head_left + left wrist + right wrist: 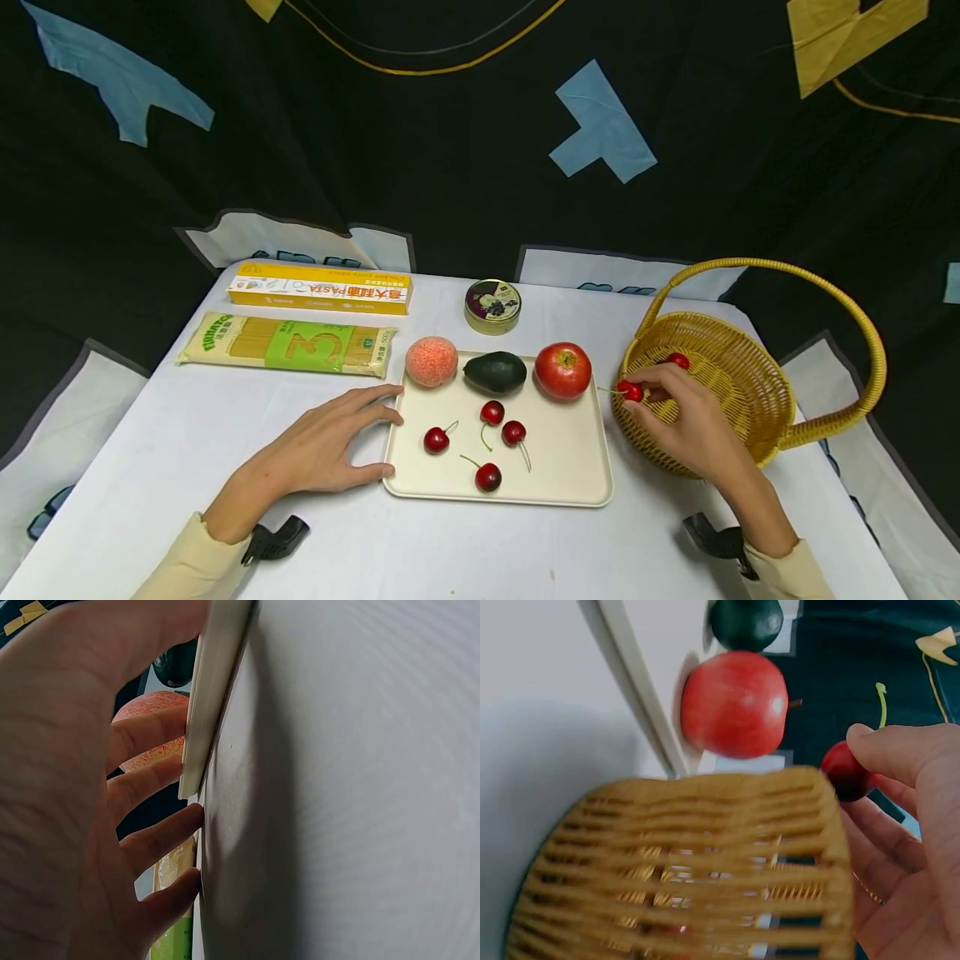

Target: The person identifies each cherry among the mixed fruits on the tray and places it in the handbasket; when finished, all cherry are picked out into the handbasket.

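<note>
Fingers of R hand (693, 421) pinch 1 cherry (632, 392) nr basket (767, 371); L hand (326, 442) spread, prob. touching tray (566, 462).

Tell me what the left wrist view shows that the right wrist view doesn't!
Only left wrist: the left hand, pink round fruit and clear plastic pasta bag.

Only right wrist: the right hand pinching a round red cherry, the bigger red apple and golden woven basket.

Both: the dark green oval avocado and cream rectangular tray.

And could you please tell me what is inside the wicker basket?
One cherry shows inside the basket. The right hand, pinching another cherry near the rim, hides part of the interior, so anything there cannot be seen.
</note>
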A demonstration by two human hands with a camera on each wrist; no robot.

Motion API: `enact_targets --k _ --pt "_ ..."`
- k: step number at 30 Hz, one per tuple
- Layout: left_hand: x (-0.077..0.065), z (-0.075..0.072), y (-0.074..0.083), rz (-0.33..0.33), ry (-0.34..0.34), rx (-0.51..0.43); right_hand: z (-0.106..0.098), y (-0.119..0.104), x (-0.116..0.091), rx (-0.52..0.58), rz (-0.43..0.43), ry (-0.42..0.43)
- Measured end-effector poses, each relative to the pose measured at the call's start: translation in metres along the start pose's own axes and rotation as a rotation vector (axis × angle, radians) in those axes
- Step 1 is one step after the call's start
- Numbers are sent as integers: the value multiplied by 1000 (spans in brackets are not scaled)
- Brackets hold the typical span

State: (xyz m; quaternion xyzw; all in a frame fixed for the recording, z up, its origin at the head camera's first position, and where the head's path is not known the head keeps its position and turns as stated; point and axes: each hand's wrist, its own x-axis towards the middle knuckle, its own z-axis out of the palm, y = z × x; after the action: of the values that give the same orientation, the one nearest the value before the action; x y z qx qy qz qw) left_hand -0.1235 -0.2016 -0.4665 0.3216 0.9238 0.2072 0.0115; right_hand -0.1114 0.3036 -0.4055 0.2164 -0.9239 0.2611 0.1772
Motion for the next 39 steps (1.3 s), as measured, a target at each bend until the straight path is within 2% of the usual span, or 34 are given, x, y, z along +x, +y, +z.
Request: enact_targets --k 13,21,28,34,39 --pt "-1 0 0 -3 -1 -1 -7 22 -8 -66 169 15" --pt "0 -1 0 -4 0 1 -6 35 -10 -77 209 11" --pt "0 -1 2 4 4 -14 -6 43 -11 -70 246 -36" --pt "-1 1 1 25 39 3 -5 45 -8 -92 297 -108" --pt "-1 1 1 23 35 5 -2 47 -5 -127 293 -146"
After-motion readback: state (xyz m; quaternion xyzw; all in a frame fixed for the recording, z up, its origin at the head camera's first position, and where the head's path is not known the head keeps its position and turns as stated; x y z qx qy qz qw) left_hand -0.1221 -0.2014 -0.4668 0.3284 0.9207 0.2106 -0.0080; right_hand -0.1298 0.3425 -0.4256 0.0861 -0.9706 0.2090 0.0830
